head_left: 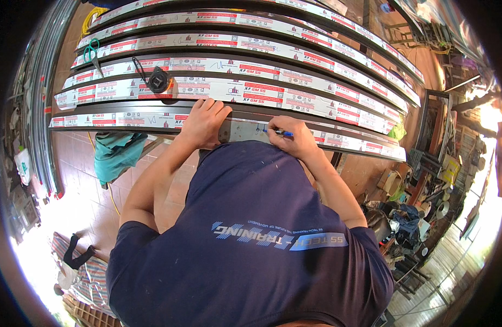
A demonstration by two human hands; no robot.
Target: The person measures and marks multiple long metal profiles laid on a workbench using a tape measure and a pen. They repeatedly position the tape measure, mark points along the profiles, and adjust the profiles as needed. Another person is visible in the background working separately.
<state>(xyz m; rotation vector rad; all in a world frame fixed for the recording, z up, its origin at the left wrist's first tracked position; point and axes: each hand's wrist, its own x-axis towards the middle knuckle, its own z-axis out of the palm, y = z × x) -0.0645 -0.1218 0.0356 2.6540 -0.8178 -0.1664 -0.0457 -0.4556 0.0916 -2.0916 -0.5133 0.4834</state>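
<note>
Pen: a blue pen (286, 133) is held low over a grey sheet (240, 131), at the near edge of a row of wrapped bars.
Right hand: the pen is gripped in closed fingers by the right hand (293, 136), its tip brought to the sheet; whether contact is made cannot be told.
Left hand: bent fingers of the left hand (206, 121) are laid over the nearest bar (128, 120), left of the sheet; whether its edge is grasped cannot be told.
Marks: a few small dark strokes (258, 129) have already been put down beside the tip; most of the visible sheet is left unmarked, and how much remains to be written cannot be judged.
Bars: long dark lengths faced with white and red film are laid side by side; what they are carried on is hidden.
Tools: a black tape measure (159, 80) and green-handled scissors (92, 55) are left lying on the bars, neither touched by a hand.
Floor: reddish tiles (77, 188) are seen beyond a green cloth (117, 155) near the bars.
Room: a cardboard box (390, 182) and heaped clutter are gathered at right; long metal lengths (41, 114) are stacked at far left.
</note>
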